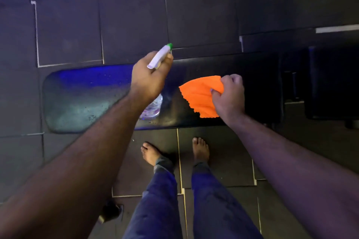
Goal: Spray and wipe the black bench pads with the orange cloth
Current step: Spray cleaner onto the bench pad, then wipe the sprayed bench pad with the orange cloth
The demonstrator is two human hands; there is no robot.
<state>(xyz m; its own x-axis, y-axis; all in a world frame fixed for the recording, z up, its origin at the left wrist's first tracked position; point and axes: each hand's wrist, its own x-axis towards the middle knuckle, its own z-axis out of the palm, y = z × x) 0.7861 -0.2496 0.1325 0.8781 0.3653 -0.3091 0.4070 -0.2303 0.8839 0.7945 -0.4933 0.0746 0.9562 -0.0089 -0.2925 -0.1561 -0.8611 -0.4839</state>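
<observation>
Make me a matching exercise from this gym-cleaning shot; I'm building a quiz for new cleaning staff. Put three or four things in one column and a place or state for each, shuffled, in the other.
Things:
1. clear plastic spray bottle with white-and-green nozzle
2. orange zigzag-edged cloth
3. long black padded bench pad
4. bare feet

Places or states:
A. on the dark floor tiles, near side of the bench
B. gripped in the left hand
C. speckled with droplets, under blue light
D. bunched in the right hand

Pairs: 1-B, 2-D, 3-C, 4-A
</observation>
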